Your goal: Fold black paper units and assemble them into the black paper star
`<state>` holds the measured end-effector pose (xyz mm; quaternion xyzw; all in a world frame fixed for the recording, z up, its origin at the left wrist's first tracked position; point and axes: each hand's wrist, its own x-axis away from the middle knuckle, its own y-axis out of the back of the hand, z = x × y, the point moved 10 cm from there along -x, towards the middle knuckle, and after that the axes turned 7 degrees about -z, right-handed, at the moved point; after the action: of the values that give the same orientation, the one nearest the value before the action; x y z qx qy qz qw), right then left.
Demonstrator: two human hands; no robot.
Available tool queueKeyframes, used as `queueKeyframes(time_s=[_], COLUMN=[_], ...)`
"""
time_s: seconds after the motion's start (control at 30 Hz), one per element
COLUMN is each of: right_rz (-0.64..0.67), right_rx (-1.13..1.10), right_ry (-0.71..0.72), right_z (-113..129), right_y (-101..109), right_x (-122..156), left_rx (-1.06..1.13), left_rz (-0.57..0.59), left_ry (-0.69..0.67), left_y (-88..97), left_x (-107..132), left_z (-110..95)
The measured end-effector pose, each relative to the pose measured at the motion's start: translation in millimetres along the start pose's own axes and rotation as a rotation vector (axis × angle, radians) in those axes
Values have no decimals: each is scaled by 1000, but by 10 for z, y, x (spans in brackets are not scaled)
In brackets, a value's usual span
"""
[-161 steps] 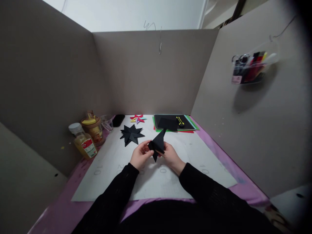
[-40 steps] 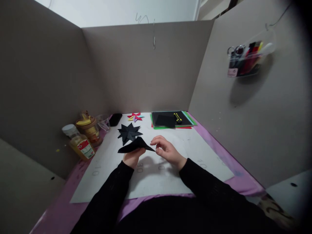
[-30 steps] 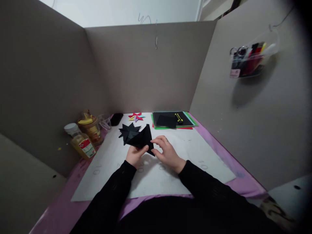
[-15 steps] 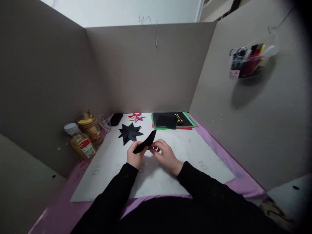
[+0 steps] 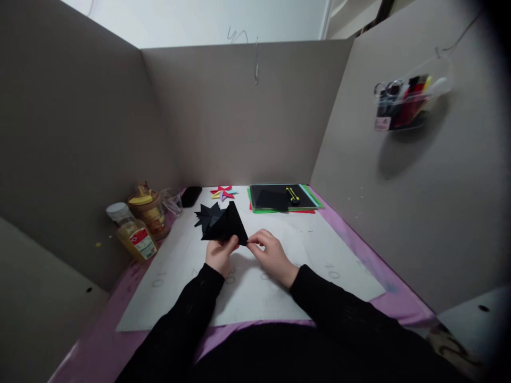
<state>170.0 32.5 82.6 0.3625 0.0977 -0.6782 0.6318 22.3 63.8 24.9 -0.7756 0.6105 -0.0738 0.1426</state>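
Observation:
A folded black paper piece (image 5: 227, 227), triangular and pointed, is held up above the white mat (image 5: 319, 255). My left hand (image 5: 219, 256) grips its lower edge from below. My right hand (image 5: 270, 253) pinches its lower right corner with thumb and fingertips. Just behind it lies a black paper star (image 5: 204, 214), partly hidden by the held piece.
A small red, yellow and purple paper star (image 5: 223, 192) lies at the back. A stack of black, green and red sheets (image 5: 284, 198) with a yellow-marked tool sits back right. Bottles and jars (image 5: 136, 229) stand at the left. Cardboard walls surround the table; a pouch of pens and scissors (image 5: 407, 101) hangs on the right wall.
The black piece has been turned over and over in both hands, from edge-on half a second ago to its flat triangular face showing now. The right hand moved to its lower right corner.

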Motion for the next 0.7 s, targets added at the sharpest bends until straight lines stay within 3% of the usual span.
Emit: queueKeyframes(time_s=[0.17, 0.33, 0.47, 0.57, 0.7], right_rz=[14, 103, 217, 190, 180], right_rx=[-298, -466, -500, -579, -574], right_ry=[-286, -448, -578, -679, -633], right_z=[-274, -384, -488, -580, -538], right_y=[-79, -202, -328, -360, -346], right_x=[14, 63, 137, 184, 172], left_rx=[33, -164, -202, -198, -395], left_rz=[10, 59, 117, 56, 55], left_ry=[150, 104, -54, -277, -528], left_y=[-34, -70, -133, -86, -133], left_x=[41, 44, 42, 83, 205], left_z=[118, 111, -50, -297, -502])
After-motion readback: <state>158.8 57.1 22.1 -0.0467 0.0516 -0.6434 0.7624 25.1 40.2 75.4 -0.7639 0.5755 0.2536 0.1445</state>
